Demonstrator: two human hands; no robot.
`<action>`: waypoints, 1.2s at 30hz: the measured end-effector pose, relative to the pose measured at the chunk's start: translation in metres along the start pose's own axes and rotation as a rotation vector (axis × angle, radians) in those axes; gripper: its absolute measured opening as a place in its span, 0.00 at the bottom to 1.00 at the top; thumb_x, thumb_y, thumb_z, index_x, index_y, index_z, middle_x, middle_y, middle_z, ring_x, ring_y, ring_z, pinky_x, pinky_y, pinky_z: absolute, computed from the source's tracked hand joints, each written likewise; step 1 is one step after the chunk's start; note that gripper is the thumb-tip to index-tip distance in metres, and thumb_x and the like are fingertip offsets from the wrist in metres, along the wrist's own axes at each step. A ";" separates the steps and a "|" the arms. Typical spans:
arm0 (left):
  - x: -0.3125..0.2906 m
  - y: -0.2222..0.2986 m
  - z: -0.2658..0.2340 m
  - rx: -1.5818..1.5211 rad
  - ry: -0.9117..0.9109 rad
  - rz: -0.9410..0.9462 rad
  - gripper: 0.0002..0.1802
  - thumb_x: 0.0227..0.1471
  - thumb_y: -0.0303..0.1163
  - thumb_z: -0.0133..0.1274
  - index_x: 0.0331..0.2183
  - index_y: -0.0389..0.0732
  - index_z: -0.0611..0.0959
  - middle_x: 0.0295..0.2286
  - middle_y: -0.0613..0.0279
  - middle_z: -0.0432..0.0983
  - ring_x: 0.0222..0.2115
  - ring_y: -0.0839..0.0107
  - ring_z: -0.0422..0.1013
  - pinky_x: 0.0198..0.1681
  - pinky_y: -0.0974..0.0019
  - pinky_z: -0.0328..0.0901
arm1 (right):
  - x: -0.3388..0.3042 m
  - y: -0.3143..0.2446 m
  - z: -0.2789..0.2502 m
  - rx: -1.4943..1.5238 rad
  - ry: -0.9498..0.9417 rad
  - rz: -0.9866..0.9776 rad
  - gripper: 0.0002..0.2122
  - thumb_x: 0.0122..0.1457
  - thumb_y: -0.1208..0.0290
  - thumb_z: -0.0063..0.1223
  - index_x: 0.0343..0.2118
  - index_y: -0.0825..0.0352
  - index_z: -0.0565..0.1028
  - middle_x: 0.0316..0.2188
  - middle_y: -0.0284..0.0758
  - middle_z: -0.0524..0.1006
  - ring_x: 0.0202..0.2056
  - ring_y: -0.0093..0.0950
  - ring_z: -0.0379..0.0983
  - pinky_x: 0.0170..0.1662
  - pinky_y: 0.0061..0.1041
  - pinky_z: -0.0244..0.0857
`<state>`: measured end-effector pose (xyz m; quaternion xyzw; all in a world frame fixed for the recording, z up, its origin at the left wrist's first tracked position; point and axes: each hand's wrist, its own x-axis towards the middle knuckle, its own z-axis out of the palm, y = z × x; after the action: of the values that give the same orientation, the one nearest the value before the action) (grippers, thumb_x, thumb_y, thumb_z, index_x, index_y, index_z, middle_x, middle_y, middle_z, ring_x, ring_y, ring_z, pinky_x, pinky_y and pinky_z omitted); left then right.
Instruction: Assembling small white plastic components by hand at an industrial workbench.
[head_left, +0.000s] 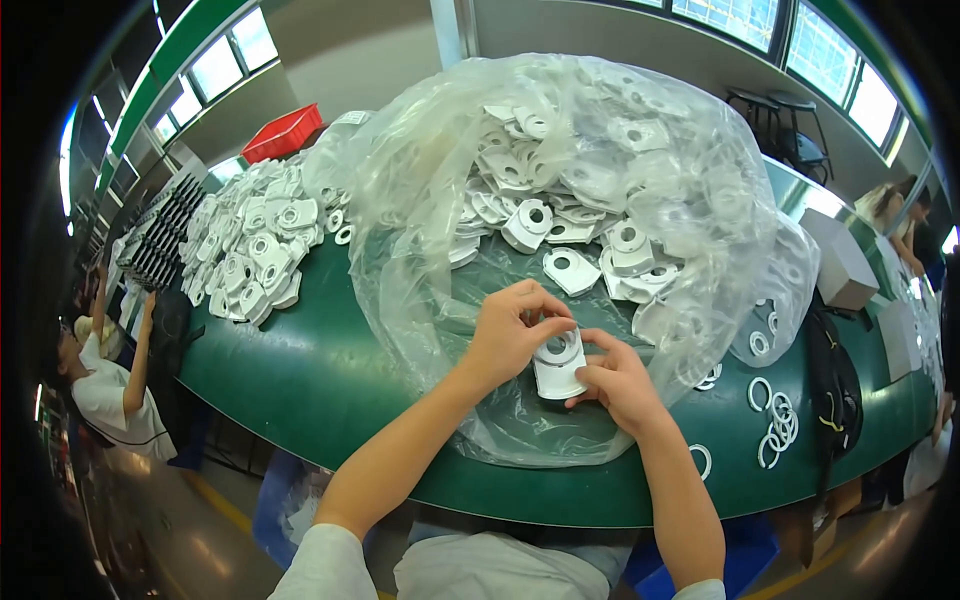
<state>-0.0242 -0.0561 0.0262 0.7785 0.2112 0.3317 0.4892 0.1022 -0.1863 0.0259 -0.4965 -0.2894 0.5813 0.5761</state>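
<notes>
Between my two hands is a white plastic housing [559,372] with a round opening near its top, held above the front of a clear plastic bag [410,300]. My right hand [622,385] grips its right side, thumb on the front face. The fingers of my left hand [515,335] are pinched together at the housing's upper rim by the round opening; whether a small part sits between them is hidden. Just beyond my hands, many similar white housings [571,271] lie heaped inside the open bag.
More white housings [262,246] are piled at the left, near black trays [165,235] and a red bin [284,133]. White rings [783,425] lie right on the green table [330,370], beside a black bag [835,385] and a white box [838,262]. A co-worker [115,395] is at far left.
</notes>
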 end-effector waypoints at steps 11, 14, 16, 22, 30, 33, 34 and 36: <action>-0.006 0.003 0.007 0.066 0.042 0.141 0.04 0.43 0.23 0.59 0.26 0.36 0.82 0.23 0.67 0.69 0.18 0.84 0.61 0.21 0.78 0.55 | 0.001 0.004 0.002 -0.125 0.039 -0.058 0.18 0.55 0.77 0.52 0.48 0.72 0.65 0.27 0.37 0.77 0.24 0.20 0.72 0.23 0.18 0.66; -0.006 0.004 0.009 0.021 0.093 0.155 0.06 0.46 0.25 0.57 0.31 0.36 0.81 0.23 0.67 0.70 0.21 0.83 0.64 0.23 0.79 0.57 | 0.003 0.006 -0.001 -0.136 0.069 -0.087 0.17 0.55 0.77 0.52 0.48 0.72 0.65 0.26 0.36 0.77 0.23 0.19 0.71 0.20 0.16 0.62; -0.006 -0.002 0.011 -0.059 0.114 0.108 0.08 0.48 0.27 0.56 0.33 0.36 0.81 0.24 0.68 0.71 0.23 0.83 0.65 0.24 0.79 0.59 | 0.003 0.006 -0.006 -0.126 0.083 -0.096 0.18 0.55 0.77 0.52 0.48 0.72 0.65 0.26 0.36 0.77 0.22 0.18 0.70 0.20 0.16 0.61; -0.011 -0.007 0.005 -0.257 -0.034 -0.146 0.11 0.54 0.30 0.52 0.38 0.34 0.79 0.28 0.67 0.75 0.26 0.83 0.68 0.27 0.78 0.62 | 0.004 0.006 -0.005 -0.141 0.184 -0.204 0.17 0.55 0.78 0.51 0.48 0.72 0.66 0.26 0.34 0.77 0.19 0.15 0.67 0.18 0.14 0.57; -0.011 -0.014 0.004 -0.460 -0.129 -0.208 0.11 0.54 0.30 0.51 0.36 0.33 0.80 0.27 0.64 0.76 0.23 0.82 0.68 0.26 0.77 0.63 | -0.001 0.005 0.003 -0.311 0.268 -0.341 0.17 0.55 0.79 0.52 0.47 0.71 0.67 0.27 0.33 0.77 0.22 0.13 0.69 0.20 0.12 0.58; -0.012 -0.010 0.004 -0.416 -0.080 -0.185 0.11 0.55 0.30 0.51 0.35 0.32 0.80 0.27 0.63 0.76 0.22 0.81 0.68 0.25 0.76 0.64 | 0.000 0.009 0.007 -0.253 0.250 -0.397 0.16 0.55 0.79 0.51 0.47 0.71 0.67 0.29 0.33 0.78 0.25 0.14 0.71 0.24 0.12 0.60; -0.013 -0.004 0.005 -0.384 -0.037 -0.196 0.10 0.55 0.29 0.50 0.35 0.31 0.80 0.26 0.62 0.77 0.22 0.80 0.70 0.25 0.76 0.65 | 0.002 0.012 0.008 -0.254 0.248 -0.398 0.16 0.55 0.79 0.51 0.47 0.71 0.67 0.29 0.33 0.78 0.25 0.14 0.71 0.24 0.12 0.60; -0.014 -0.002 0.006 -0.353 0.006 -0.207 0.10 0.55 0.28 0.50 0.35 0.30 0.80 0.26 0.61 0.77 0.23 0.78 0.71 0.26 0.75 0.67 | 0.006 0.017 0.008 -0.187 0.262 -0.454 0.15 0.57 0.78 0.49 0.47 0.70 0.66 0.30 0.34 0.77 0.28 0.16 0.72 0.28 0.12 0.62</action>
<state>-0.0291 -0.0682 0.0181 0.6540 0.2300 0.3138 0.6488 0.0896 -0.1821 0.0115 -0.5408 -0.3685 0.3390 0.6759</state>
